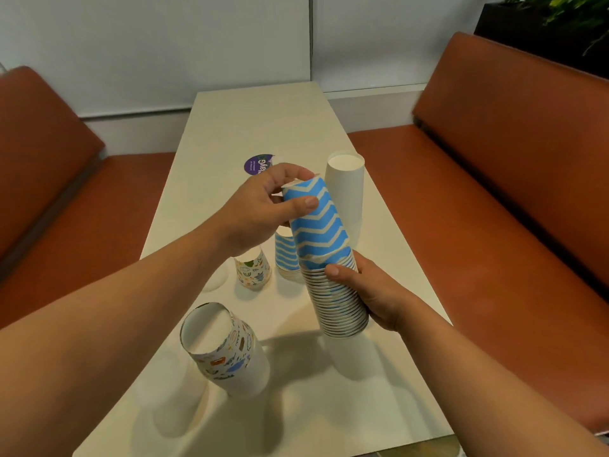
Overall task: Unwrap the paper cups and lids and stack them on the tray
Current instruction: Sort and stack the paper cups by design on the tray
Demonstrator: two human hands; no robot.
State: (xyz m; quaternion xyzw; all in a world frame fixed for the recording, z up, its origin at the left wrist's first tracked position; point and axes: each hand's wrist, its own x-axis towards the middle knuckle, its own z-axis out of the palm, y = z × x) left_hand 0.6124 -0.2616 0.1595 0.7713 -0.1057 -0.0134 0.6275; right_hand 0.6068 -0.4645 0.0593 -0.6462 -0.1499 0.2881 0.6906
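Right hand [372, 291]: fingers and thumb curled round the lower, rim end of a long nested stack of blue zigzag cups [324, 255], held tilted above the surface, base end pointing toward 11 o'clock. Left hand [263, 209]: thumb and fingertips pinch the topmost cup at the stack's upper end. No wrapper visible on this stack; rims show bare under the right thumb.

Step in hand, as I judge it: the unwrapping of this stack looks finished, and the hands are either peeling the top cup off or steadying the stack before setting it down. Cannot tell which.

Outward from the hands:
- Tall white cup stack [346, 189], standing at 1 o'clock of the held stack, just behind it.
- Short blue striped stack [286, 255], at 9 o'clock of the right hand, standing on the surface [250, 127].
- Small doodle-print cup [253, 268], just left of that.
- Larger doodle-print stack [224, 351], at 7 o'clock, near the viewer, upside down.
- Purple round sticker [258, 163], at 12 o'clock, partly behind the left hand.

No tray or lids in view.

Next move likely calls for righting the stack, keeping both ends gripped so the cups do not slide apart, then lowering it rim-down onto a free spot.
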